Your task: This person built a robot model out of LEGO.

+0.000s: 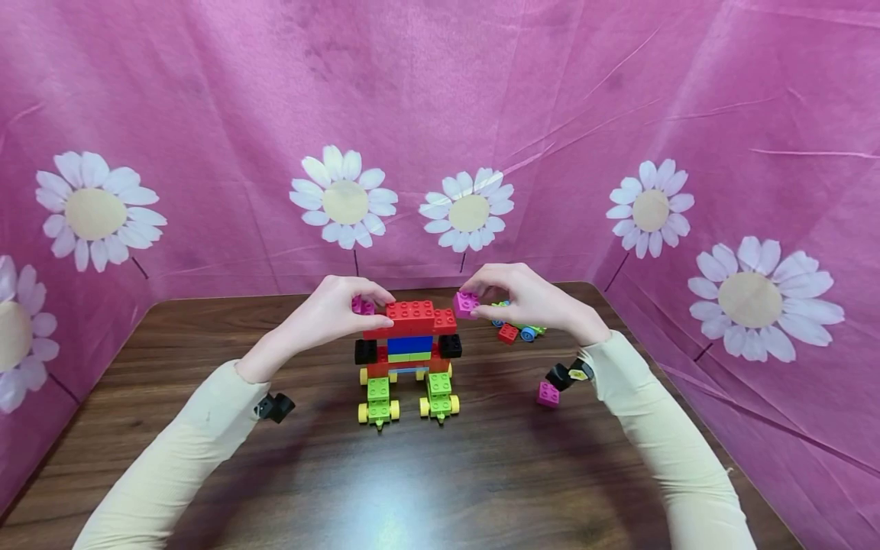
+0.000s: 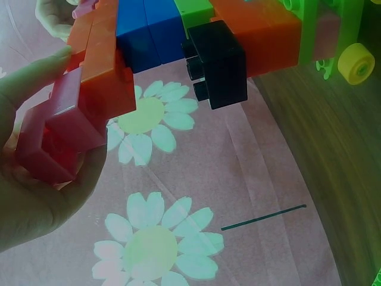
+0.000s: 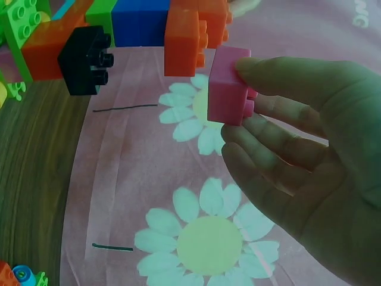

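A toy brick build (image 1: 410, 346) stands on the table on two green wheeled bases, with blue and red bricks above and a black brick on each side. My left hand (image 1: 335, 309) grips its upper left, thumb on the front of the red brick (image 1: 410, 312) and fingers behind. Pink bricks (image 2: 77, 116) at that end sit inside the hand's curve. Between thumb and fingertips, my right hand (image 1: 525, 300) pinches a pink brick (image 3: 226, 86). That brick is held just right of a red brick (image 3: 181, 47) on the build's right side, with a small gap between them.
A loose pink brick (image 1: 548, 394) lies on the table below the right wrist. Behind the right hand are a small green wheeled piece (image 1: 528, 334) and a red brick (image 1: 508, 333). A pink cloth with daisies (image 1: 440, 92) hangs behind the wooden table (image 1: 302, 489).
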Tool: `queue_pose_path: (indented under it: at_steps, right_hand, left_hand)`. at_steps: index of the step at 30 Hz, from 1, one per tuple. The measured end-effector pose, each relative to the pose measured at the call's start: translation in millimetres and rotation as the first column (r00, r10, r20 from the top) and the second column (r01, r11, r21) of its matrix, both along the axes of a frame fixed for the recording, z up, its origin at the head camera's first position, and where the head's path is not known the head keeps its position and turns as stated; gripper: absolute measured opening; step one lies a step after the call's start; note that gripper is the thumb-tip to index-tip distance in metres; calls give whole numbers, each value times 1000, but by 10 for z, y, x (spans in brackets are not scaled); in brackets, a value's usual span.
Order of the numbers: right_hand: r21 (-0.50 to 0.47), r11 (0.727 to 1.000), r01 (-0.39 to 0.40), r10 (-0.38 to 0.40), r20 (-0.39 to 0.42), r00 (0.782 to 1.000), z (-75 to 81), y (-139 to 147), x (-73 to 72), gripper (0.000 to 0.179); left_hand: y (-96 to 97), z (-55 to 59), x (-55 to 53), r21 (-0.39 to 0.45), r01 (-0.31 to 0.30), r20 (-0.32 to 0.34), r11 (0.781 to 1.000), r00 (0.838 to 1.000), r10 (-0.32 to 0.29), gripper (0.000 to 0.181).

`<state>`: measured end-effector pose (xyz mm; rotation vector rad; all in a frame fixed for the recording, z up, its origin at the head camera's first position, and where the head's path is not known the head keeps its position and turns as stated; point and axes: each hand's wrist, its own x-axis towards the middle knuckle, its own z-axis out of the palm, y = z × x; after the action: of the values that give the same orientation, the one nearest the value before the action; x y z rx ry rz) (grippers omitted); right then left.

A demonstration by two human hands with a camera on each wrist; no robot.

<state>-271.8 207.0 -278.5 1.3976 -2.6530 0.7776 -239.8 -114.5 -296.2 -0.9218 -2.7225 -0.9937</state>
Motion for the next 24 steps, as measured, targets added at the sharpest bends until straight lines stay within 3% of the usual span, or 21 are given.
queue_pose_path:
  at_steps: [6,24]
  right_hand:
    - [9,1000,5,-6,19,1000,-21,-27,-16,28]
    - [75,997,-22,25,-43,999,-55,-108,-32,29]
  left_hand:
    - [-4,0,-5,-2,4,0,1000,1000,-4,33]
    - [3,-5,-3,6,11,-20,1000,1000,-11,33]
